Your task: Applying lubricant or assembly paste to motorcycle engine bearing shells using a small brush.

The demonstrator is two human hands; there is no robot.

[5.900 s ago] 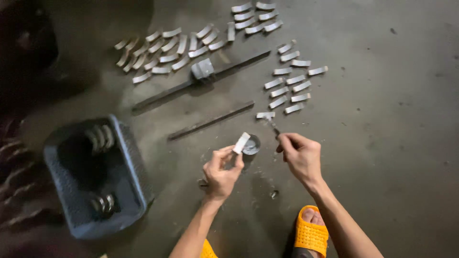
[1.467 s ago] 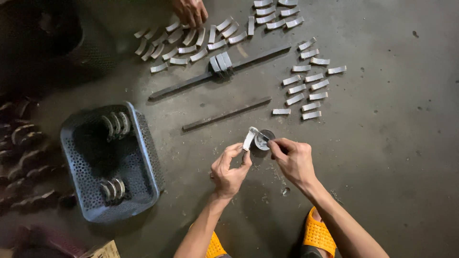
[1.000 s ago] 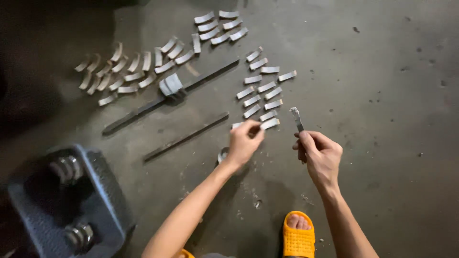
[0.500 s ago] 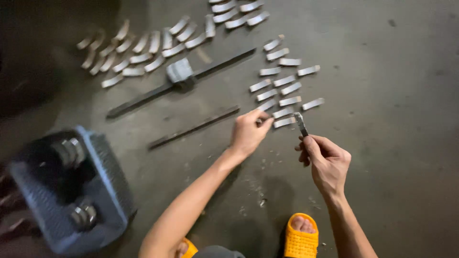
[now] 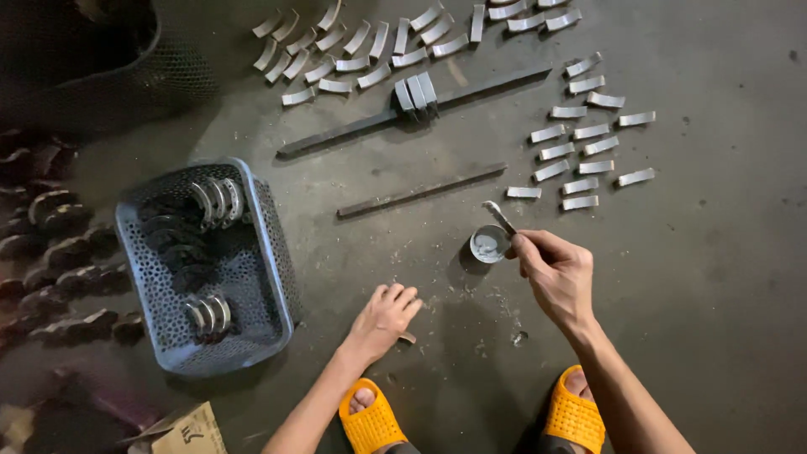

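Right hand pinching a small brush-like applicator, fingers closed around its handle, tip angled up and to the far left, just above a small round tin of grey paste. Tin on the concrete floor, just left of that hand. Left hand flat on the floor, fingers loosely spread, holding nothing; a small dark scrap by its fingertips, too small to identify. Blue perforated plastic basket to the left, with curved half-shell bearings stacked inside at far and near ends. Two dark flat metal bars on the floor beyond the tin: shorter bar nearer, longer bar farther, with three shells standing across it. Rows of silver shells laid out far left and far right of the bars. Orange slippers near edge, one under each arm. Dark rusty parts piled at the far-left side.
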